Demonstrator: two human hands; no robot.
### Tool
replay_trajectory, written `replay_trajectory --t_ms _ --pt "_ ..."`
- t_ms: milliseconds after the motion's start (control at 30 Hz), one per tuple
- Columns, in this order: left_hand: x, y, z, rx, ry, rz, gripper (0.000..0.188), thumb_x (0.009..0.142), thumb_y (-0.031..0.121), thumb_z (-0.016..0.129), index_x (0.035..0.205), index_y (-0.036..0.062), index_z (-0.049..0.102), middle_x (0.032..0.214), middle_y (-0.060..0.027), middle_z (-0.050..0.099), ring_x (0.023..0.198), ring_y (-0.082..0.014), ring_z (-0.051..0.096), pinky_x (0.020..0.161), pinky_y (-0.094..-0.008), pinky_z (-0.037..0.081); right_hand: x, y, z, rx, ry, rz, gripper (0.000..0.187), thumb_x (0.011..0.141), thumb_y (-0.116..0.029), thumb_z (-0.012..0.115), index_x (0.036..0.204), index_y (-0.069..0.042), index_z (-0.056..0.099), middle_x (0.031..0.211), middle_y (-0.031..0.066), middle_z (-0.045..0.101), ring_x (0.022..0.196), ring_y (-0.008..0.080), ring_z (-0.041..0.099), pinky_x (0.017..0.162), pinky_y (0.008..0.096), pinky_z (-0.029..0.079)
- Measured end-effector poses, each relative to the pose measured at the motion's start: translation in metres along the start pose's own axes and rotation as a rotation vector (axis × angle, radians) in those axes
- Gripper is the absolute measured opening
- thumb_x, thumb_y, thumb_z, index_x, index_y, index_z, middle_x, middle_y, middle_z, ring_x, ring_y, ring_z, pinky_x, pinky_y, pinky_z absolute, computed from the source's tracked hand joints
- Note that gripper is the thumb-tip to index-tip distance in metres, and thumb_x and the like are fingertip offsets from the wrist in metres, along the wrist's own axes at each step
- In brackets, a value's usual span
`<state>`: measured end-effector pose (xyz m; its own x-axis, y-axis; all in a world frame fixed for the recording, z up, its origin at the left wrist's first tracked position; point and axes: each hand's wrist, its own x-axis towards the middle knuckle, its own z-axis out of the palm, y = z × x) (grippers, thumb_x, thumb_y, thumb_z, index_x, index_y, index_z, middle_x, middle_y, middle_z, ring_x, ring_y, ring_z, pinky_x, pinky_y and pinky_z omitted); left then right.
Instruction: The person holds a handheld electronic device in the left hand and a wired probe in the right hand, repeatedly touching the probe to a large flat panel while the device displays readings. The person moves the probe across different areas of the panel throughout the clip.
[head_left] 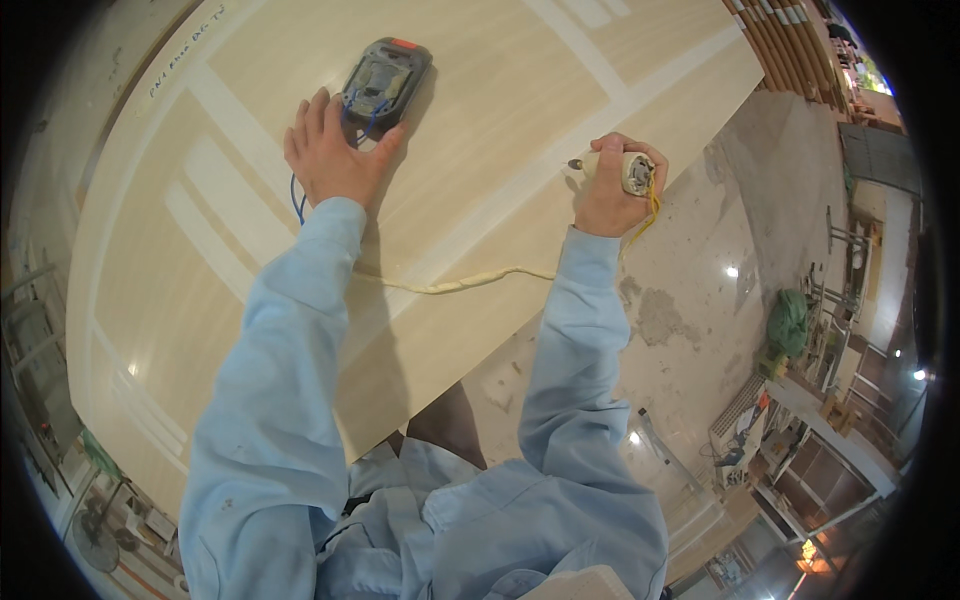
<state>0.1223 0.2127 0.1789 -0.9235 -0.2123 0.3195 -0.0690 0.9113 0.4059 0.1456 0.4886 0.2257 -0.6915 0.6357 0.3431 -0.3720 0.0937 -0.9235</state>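
Note:
My left hand (341, 155) has its fingers spread on the pale wooden panel, at the near end of a dark grey battery pack (389, 82). Its thumb and index finger touch or nearly touch the pack's sides. Blue wires (298, 200) run from the pack under that hand. In my right hand (609, 195) is a small cylindrical motor (636, 174) wrapped in cream tape, its metal tip pointing left. Yellow wires leave the motor's rear end. A cream-wrapped cable (450, 286) sags across the panel between my two forearms.
The large panel (480, 130) bears lighter strips and some handwriting at its far left. Stacked brown boards (790, 45) stand at the far right. Beyond the panel's right edge lie a stained floor (690, 270), a green bag (788, 322) and cluttered benches.

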Motion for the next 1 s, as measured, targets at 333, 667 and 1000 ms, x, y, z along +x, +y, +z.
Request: replay_trajectory --t_ms 333,667,1000 --pt "-0.003 -0.003 0.001 0.001 -0.019 -0.018 0.088 0.076 0.066 0.077 0.137 0.0048 0.060 0.155 -0.0100 0.048 0.151 -0.0282 0.032 0.125 -0.0491 0.020 0.007 0.008 0.000 -0.047 -0.007 0.074 0.027 0.090 -0.003 0.077 0.103 -0.002 0.054 0.093 0.0115 0.069 0.083 0.0184 0.070 0.077 0.0313 0.058" --pt "-0.001 0.000 -0.002 0.031 0.048 0.028 0.084 0.074 0.055 0.082 0.135 0.0022 0.060 0.151 -0.0107 0.053 0.143 -0.0337 0.042 0.118 -0.0489 0.031 0.016 0.014 0.001 -0.027 -0.021 0.068 0.028 0.090 -0.005 0.078 0.103 -0.002 0.054 0.093 0.0109 0.069 0.083 0.0183 0.070 0.076 0.0311 0.058" --pt "-0.002 -0.005 -0.001 0.004 0.033 0.009 0.088 0.074 0.064 0.079 0.135 0.0029 0.060 0.152 -0.0093 0.051 0.148 -0.0295 0.036 0.123 -0.0486 0.024 0.020 0.004 0.000 -0.091 -0.021 0.099 0.026 0.089 -0.004 0.078 0.102 -0.003 0.055 0.093 0.0098 0.069 0.084 0.0173 0.070 0.075 0.0301 0.058"
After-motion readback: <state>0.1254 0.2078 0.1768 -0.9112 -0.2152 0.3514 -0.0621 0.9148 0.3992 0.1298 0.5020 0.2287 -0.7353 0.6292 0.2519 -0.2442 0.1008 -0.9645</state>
